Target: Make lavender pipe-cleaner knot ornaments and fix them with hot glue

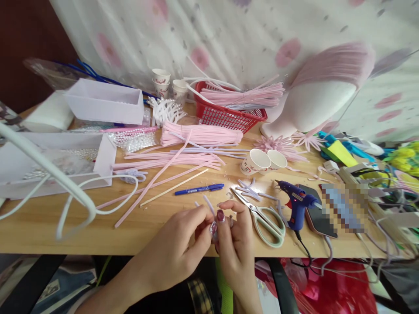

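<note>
Both my hands meet over the table's front edge. My left hand (188,244) is closed, its thumb and fingers pinching a short lavender pipe cleaner (208,204) whose ends stick up above the fingertips. Against it my right hand (235,237) pinches the same piece with its thumb, the index finger bent over. The lower part of the piece is hidden by my fingers. Beside my right hand lie green-handled scissors (262,218), blades partly open. Short lavender pipe cleaner pieces (248,190) lie behind them. A blue pen (199,189) rests beyond my hands.
Bundles of pink pipe cleaners (203,134) lie mid-table before a red basket (225,114). Paper cups (253,162) stand to the right, near a blue glue gun (296,200) and a phone (321,213). White boxes (104,102), a white metal arm (49,165) and a mannequin head (314,96) flank them.
</note>
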The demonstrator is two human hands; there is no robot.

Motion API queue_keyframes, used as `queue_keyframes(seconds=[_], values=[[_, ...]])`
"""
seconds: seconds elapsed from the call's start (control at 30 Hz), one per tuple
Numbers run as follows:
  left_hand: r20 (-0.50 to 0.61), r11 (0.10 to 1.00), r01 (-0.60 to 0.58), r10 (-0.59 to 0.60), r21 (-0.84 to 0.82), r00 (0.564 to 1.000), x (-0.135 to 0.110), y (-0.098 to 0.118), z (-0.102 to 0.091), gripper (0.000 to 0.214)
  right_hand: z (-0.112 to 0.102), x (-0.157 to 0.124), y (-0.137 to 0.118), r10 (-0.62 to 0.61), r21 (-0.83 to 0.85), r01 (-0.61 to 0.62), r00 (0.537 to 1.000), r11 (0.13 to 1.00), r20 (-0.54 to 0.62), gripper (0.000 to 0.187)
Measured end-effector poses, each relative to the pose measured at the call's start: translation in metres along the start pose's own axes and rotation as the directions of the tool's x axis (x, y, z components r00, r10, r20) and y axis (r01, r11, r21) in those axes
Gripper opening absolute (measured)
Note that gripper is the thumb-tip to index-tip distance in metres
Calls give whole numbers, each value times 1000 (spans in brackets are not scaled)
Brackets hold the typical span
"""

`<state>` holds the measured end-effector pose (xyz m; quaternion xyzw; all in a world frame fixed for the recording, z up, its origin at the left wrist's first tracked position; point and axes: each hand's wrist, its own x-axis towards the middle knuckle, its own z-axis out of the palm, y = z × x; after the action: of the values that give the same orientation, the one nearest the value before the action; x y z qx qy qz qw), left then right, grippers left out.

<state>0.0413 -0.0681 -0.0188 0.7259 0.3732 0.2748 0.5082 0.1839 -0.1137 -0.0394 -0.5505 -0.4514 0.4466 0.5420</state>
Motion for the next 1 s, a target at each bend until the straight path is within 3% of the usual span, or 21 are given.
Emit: queue_keyframes(seconds=[0.2,0.33,0.43,0.57,0.7,0.8,0.9,1.0], values=[[-56,997,-14,10,-81,998,1,-2,6,21,7,6,1,-72,140,70,997,988,9,12],[-145,965,-54,17,-257,989,-2,-2,16,25,14,4,1,-167,89,181,976,979,-142,17],[-264,905,-47,-74,-424,962,-6,0,32,27,21,0,0,-238,25,253,935,967,-262,20],[-304,710,-1,-300,-704,904,-9,2,57,35,27,-2,0,-335,-60,335,879,940,-339,23],[-186,390,21,-486,-921,854,-8,1,72,42,28,-1,4,-403,-145,376,857,915,-322,22],[-107,286,54,-518,-957,848,-7,2,73,40,24,0,8,-401,-139,376,856,916,-325,23],[-128,360,55,-465,-931,876,-5,4,66,42,14,4,8,-345,-38,347,905,937,-251,19],[-278,597,8,-385,-802,880,-4,3,54,39,-1,9,5,-306,87,312,949,946,-79,7]])
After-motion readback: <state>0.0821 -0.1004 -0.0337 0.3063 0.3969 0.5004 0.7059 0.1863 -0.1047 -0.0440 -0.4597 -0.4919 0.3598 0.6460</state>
